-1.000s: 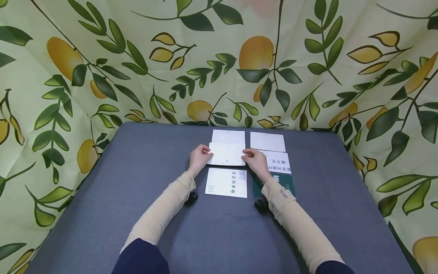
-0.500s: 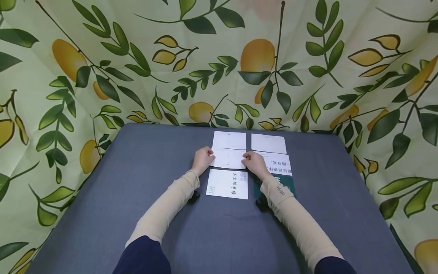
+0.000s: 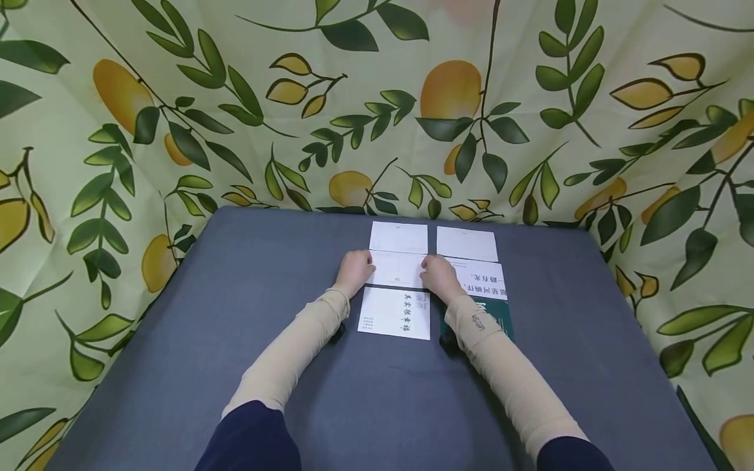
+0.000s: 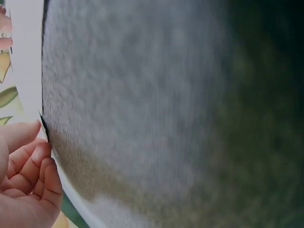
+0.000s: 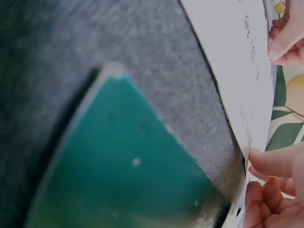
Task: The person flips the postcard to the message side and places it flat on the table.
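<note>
In the head view a white card (image 3: 397, 269) lies in the middle of the left column of cards. My left hand (image 3: 355, 271) pinches its left edge, and my right hand (image 3: 440, 278) pinches the right edge. The left wrist view shows the thumb (image 4: 21, 134) against curled fingers at the card's corner. A similar pinch at the opposite corner appears in the right wrist view, thumb (image 5: 273, 161) on top. Just nearer lies a white card with dark vertical characters (image 3: 393, 313). Another white card (image 3: 398, 237) lies just beyond the held one.
The right column has a white card (image 3: 467, 244) at the back, a card with large characters (image 3: 485, 279) in the middle, and a dark green card (image 3: 497, 311) in front, partly hidden by my right arm. Grey cloth covers the table (image 3: 265, 261). A leaf-and-fruit patterned curtain (image 3: 377, 98) hangs behind.
The held card has come down toward me from overlapping the far card, which now shows whole. Both hands have moved with it and still pinch its edges.
</note>
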`<state>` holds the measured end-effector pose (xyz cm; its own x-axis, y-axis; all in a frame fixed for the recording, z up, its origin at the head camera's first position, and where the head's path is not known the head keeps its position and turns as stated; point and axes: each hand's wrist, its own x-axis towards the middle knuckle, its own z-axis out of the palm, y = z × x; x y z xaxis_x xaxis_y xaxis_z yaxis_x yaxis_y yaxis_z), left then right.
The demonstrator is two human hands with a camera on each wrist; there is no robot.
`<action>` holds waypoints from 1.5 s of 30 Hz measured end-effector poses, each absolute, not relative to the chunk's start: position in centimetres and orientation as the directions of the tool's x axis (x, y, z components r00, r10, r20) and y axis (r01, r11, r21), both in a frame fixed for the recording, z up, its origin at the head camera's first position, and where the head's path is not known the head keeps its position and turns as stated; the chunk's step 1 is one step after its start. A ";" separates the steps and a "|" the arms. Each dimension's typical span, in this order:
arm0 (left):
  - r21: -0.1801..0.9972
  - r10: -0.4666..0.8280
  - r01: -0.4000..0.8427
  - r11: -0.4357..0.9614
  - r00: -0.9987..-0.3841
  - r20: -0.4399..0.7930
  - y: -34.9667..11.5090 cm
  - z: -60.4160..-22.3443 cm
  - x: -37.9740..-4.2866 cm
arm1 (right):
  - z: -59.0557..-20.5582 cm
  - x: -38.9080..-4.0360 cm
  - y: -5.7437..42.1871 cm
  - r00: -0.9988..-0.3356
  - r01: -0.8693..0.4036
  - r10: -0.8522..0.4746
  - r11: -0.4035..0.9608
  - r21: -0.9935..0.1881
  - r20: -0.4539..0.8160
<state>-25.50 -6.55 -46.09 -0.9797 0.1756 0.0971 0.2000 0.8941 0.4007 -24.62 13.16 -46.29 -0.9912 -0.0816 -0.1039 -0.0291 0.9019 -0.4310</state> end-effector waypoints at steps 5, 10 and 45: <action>0.296 0.234 0.245 0.923 -0.969 0.075 -6.5 -45.6 -25.1 | -45.9 -24.5 13.1 -0.987 -0.021 -0.087 0.900 -0.436 -0.133; 0.244 0.264 0.265 0.933 -0.964 0.037 -6.7 -45.0 -24.9 | -45.6 -24.3 13.6 -0.984 -0.005 -0.099 0.852 -0.524 -0.151; 0.850 0.415 0.032 0.526 -0.882 -0.224 5.3 -43.5 -20.1 | -43.4 -19.5 24.5 -0.958 0.277 0.143 0.689 -0.670 -0.249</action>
